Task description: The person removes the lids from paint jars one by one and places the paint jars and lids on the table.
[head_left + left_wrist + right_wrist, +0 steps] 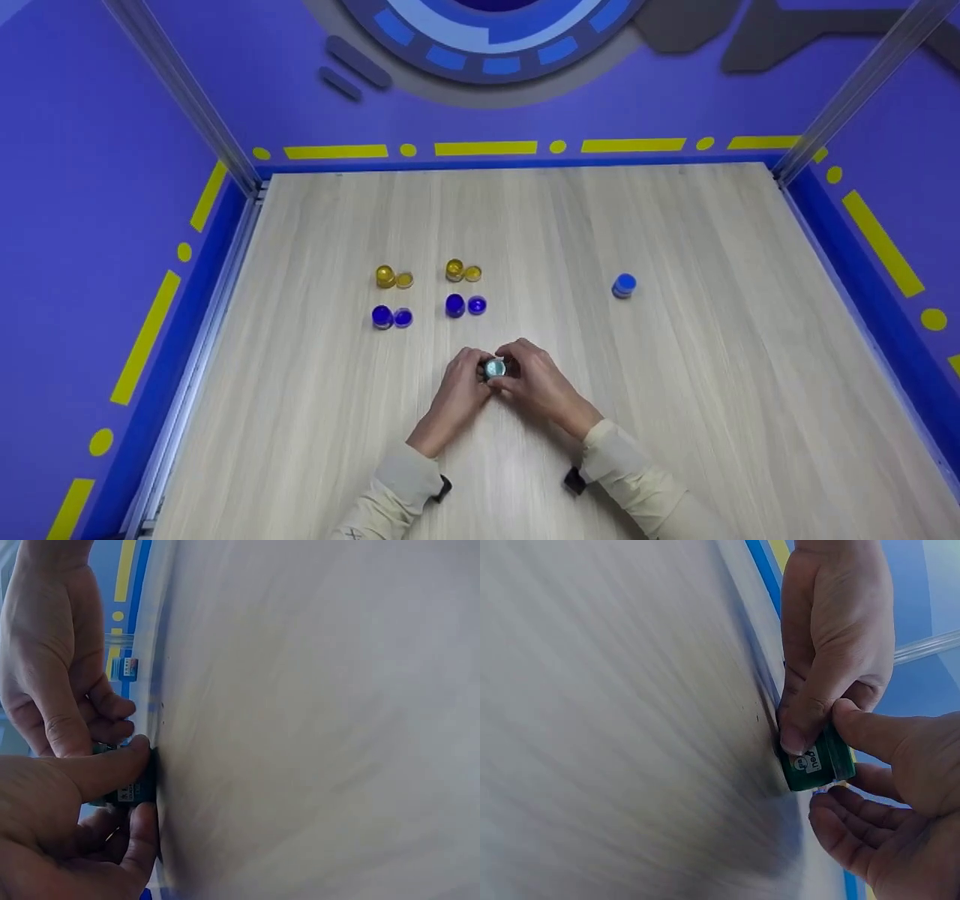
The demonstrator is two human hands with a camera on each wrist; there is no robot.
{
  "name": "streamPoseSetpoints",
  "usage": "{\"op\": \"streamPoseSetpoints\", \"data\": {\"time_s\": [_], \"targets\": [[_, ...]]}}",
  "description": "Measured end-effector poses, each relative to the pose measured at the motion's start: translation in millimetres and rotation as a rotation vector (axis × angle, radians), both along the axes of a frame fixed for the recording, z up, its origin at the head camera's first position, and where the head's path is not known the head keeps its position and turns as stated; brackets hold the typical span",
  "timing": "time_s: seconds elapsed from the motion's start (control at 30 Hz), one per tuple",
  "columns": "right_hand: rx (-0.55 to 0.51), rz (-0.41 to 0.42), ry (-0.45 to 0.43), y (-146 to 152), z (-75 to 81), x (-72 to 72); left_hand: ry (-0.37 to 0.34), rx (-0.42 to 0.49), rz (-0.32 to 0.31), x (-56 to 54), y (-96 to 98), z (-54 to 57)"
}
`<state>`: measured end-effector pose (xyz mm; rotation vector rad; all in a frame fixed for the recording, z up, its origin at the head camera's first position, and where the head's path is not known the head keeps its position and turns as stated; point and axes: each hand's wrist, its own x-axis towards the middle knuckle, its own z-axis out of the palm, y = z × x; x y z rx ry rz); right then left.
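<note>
A small green paint jar [810, 765] with a label stands at the near middle of the table. My left hand [459, 388] grips its body, the thumb across the label side in the left wrist view. From the other side my right hand [541, 384] pinches the jar's top edge between thumb and fingers. Seen from the head view, the jar's round top [494, 368] looks pale green between the two hands. Fingers hide part of its sides.
Left of centre stand two yellow jars [385, 276] and two dark blue jars [455, 305], uncapped, each with a lid beside it, such as this yellow lid [472, 274]. A capped blue jar [624, 286] stands to the right. Blue walls border the wooden table [675, 420].
</note>
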<state>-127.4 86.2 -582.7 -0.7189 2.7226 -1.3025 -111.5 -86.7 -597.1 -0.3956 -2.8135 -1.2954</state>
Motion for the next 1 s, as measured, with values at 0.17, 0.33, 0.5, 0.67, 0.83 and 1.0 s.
{"op": "streamPoseSetpoints", "data": {"time_s": [0.17,0.33,0.5,0.67,0.83,1.0], "targets": [[0.003,0.047,0.02,2,0.8,-2.4,0.01,0.02,-0.003,-1.7,-0.7,-2.0],[0.058,0.155,0.075,7,1.9,-6.9,0.019,0.019,-0.006,-3.2,-0.4,-2.1],[0.155,0.282,0.167,11,4.9,-11.5,0.043,0.018,-0.018,-4.4,-2.0,-1.6],[0.201,0.328,0.232,11,6.2,-12.7,0.012,0.025,-0.022,-5.8,-2.1,0.6],[0.132,0.31,0.157,12,4.4,-13.4,0.01,0.016,-0.014,-6.2,-2.6,0.5],[0.025,0.182,0.077,16,2.5,-11.8,0.002,0.037,-0.015,-7.1,-2.4,0.2]]}}
